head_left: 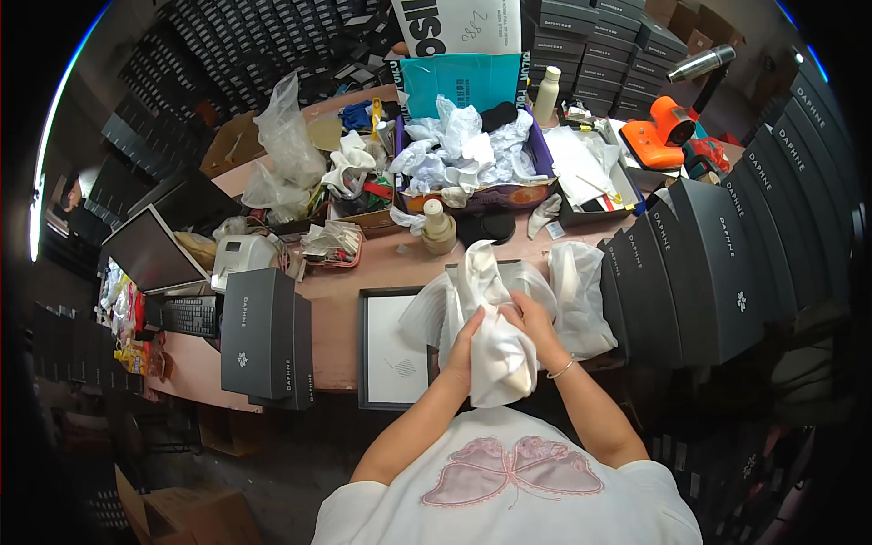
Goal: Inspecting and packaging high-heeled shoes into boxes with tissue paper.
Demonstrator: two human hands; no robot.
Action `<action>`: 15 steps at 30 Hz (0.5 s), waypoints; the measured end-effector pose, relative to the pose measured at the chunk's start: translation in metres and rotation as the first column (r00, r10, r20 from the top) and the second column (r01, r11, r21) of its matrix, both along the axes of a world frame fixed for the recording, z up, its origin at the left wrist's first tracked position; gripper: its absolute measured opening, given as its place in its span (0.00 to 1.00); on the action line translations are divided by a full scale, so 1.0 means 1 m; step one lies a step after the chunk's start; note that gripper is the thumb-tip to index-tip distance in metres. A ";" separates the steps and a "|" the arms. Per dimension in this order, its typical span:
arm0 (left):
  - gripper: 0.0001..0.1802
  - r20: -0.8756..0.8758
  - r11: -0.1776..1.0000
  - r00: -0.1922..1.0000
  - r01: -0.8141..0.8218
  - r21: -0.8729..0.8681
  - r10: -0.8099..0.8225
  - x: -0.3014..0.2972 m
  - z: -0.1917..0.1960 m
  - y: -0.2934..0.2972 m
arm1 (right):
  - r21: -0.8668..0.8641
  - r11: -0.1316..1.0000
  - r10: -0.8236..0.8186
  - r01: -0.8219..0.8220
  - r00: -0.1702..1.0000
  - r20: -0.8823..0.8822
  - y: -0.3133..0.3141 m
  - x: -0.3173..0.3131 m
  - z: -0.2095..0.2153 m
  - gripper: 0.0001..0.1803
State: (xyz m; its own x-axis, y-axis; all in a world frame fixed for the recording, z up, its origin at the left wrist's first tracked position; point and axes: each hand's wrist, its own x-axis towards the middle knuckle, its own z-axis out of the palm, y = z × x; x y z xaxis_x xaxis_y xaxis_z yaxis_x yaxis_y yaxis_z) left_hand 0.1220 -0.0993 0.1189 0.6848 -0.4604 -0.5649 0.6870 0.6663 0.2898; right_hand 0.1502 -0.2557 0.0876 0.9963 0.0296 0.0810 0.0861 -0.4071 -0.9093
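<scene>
Soft, fairly even light fills the middle, where the pinkish surface (333, 331) carries mild shadows. The white cloth (500, 354) and white T-shirt (391, 500) are brightest, with pale, low-contrast folds. A glaring light strip (36, 218) runs along the left rim. Below the surface it turns dim; the far box stacks (263, 50) look murky and soft. Fisheye distortion bows the right-hand dark shoeboxes (713, 272), and black vignetting swallows the corners.

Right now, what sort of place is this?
Probably a packing or storage workroom: dark boxes stand stacked at the right, crumpled white paper fills a carton on the worktable, and the left hand and right hand hold a soft white bundle.
</scene>
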 end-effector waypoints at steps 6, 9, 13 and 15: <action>0.25 0.044 0.979 0.982 -0.189 0.079 0.186 0.008 -0.039 0.031 | 0.016 0.946 0.323 -0.323 0.946 0.018 -0.016 -0.052 0.102 0.15; 0.28 0.198 0.954 0.962 -0.226 0.198 0.187 0.001 -0.027 0.025 | -0.332 0.838 0.427 -0.433 0.899 -0.097 0.003 -0.061 0.083 0.23; 0.32 0.304 0.929 0.893 -0.365 0.058 0.332 -0.007 -0.011 0.030 | 0.046 0.897 0.442 -0.440 0.896 -0.049 0.008 -0.057 0.043 0.31; 0.32 0.210 0.900 0.875 -0.418 -0.122 0.435 -0.006 0.026 0.050 | 0.132 0.916 0.395 -0.379 0.910 -0.124 0.002 -0.064 0.034 0.31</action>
